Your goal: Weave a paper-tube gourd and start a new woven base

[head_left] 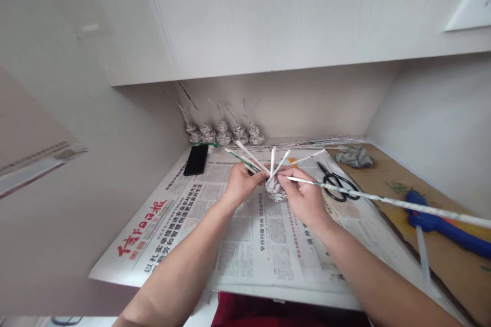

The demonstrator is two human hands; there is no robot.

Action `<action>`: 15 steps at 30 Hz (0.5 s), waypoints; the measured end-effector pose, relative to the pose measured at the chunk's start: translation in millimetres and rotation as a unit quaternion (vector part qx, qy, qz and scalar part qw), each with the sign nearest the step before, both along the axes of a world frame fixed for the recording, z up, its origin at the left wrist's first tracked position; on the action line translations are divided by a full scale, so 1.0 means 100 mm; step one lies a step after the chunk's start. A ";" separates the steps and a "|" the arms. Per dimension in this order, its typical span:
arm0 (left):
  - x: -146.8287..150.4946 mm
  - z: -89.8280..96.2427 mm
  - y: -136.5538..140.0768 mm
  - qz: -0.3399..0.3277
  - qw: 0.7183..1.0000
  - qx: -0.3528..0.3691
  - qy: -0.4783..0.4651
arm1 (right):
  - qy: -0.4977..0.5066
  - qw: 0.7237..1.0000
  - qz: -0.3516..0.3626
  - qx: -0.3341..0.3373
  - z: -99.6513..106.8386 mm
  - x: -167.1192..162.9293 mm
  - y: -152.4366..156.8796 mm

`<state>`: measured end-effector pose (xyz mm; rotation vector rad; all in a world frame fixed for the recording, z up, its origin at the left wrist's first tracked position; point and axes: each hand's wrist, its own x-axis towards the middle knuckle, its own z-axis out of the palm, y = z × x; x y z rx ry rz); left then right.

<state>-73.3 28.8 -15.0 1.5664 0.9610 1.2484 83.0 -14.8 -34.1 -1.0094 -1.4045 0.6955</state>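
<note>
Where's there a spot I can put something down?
The newspaper has two free patches: between the phone and the left forearm, and between that and the right forearm. It's crowded around the left hand, right hand and woven piece, on the right by the scissors and blue glue gun, and along the back with small woven shapes.

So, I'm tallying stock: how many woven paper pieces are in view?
6: five woven pieces in a row near the back wall, and one held piece between the left hand and right hand.
</note>
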 end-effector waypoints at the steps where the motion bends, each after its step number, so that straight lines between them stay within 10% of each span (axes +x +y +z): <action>1: 0.01 0.00 0.00 0.004 1.000 0.000 -0.004 | 0.002 1.000 -0.002 0.000 -0.01 0.00 0.00; 15: 0.04 0.00 -0.04 0.022 0.999 0.033 0.015 | 0.125 0.984 -0.006 -0.131 -0.10 -0.01 0.11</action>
